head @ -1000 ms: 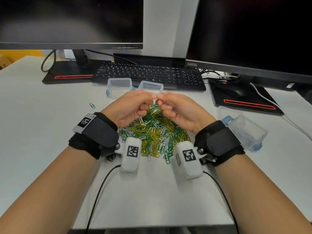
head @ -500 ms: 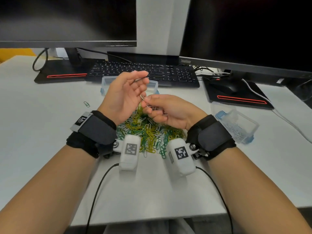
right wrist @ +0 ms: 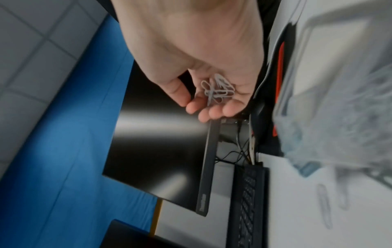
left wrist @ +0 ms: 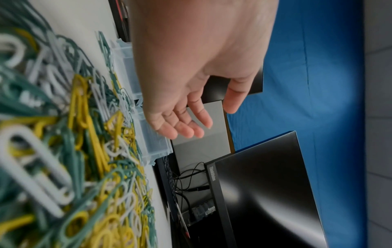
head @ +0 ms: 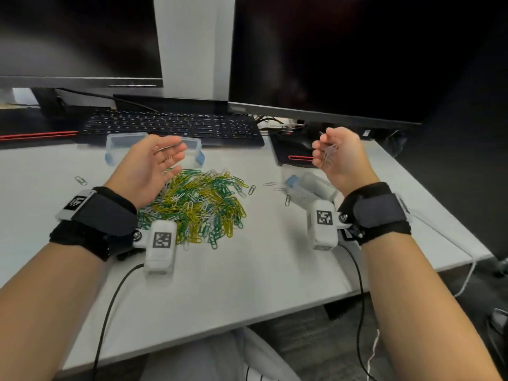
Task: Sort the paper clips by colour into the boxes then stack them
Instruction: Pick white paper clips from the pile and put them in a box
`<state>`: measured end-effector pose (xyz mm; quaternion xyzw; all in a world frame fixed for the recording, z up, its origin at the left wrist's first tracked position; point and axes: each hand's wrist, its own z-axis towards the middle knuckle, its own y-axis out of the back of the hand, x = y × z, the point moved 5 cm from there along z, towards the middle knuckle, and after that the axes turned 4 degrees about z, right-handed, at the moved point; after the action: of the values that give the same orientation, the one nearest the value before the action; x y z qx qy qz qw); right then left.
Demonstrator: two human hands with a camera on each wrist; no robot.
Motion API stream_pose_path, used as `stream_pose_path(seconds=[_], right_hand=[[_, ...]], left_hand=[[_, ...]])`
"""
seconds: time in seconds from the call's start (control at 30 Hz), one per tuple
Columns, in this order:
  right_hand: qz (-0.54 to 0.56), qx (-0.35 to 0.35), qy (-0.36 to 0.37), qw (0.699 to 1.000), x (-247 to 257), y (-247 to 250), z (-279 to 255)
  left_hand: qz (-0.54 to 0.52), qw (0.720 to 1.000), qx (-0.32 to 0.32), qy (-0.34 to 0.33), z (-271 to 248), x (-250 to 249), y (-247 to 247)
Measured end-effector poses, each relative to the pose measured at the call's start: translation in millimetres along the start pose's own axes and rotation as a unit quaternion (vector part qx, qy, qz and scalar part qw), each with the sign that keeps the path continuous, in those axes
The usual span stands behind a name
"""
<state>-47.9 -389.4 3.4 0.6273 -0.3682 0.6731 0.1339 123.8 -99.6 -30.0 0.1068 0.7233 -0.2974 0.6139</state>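
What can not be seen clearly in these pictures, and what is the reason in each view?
- Count of white clips cupped in the right hand: they overlap, in both the right wrist and head views.
- Contents of the right box: blurred; wrist camera and right hand cover it in the head view.
- Two far boxes: left hand covers them in the head view; whether they hold clips cannot be told.

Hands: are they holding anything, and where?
The right hand cups a few white paper clips loosely in its curled fingers. The left hand is open and holds nothing.
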Motion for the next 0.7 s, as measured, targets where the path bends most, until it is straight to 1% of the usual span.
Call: stream_pose_path(seconds=[0.2, 0.3, 0.33, 0.37, 0.43, 0.47, 0.5, 0.53, 0.57, 0.6, 0.63, 0.67, 0.7], right_hand=[[-0.023, -0.026, -0.005, 0.999, -5, 4, -18], [-0.034, -0.042, 0.019, 0.998, -1, -3, -23], [-0.046, -0.035, 0.033, 0.998, 2, -10, -24], [-0.073, -0.012, 0.042, 0.996, 4, -22, -27], [-0.184, 0.049, 0.026, 0.981, 0, -51, -30], [-0.264, 0.081, 0.008, 0.961, -7, -65, -32], [-0.361, 0.109, -0.008, 0.926, -17, -76, -31], [-0.467, 0.129, -0.027, 0.874, -27, -84, -29], [-0.560, 0.136, -0.038, 0.816, -35, -87, -27], [-0.652, 0.145, -0.029, 0.744, -41, -90, -26], [-0.706, 0.152, -0.022, 0.691, -44, -92, -28], [-0.742, 0.159, -0.028, 0.651, -47, -91, -29], [-0.764, 0.169, -0.027, 0.623, -48, -90, -31]], left_hand=[[0.021, 1.000, 0.003, 0.016, -2, -1, 2], [0.047, 0.998, 0.018, 0.026, -4, 0, -1], [0.059, 0.998, 0.025, 0.028, -4, 1, -3], [0.074, 0.996, 0.032, 0.032, -4, 2, -5], [0.106, 0.992, 0.049, 0.041, -6, 5, -10], [0.121, 0.990, 0.057, 0.045, -6, 6, -13], [0.135, 0.988, 0.065, 0.047, -6, 8, -15], [0.151, 0.985, 0.070, 0.047, -5, 10, -17], [0.168, 0.982, 0.074, 0.045, -5, 10, -17], [0.182, 0.980, 0.074, 0.041, -6, 11, -17], [0.195, 0.977, 0.071, 0.036, -6, 11, -16], [0.209, 0.975, 0.067, 0.030, -6, 11, -16], [0.223, 0.972, 0.062, 0.025, -5, 11, -15]])
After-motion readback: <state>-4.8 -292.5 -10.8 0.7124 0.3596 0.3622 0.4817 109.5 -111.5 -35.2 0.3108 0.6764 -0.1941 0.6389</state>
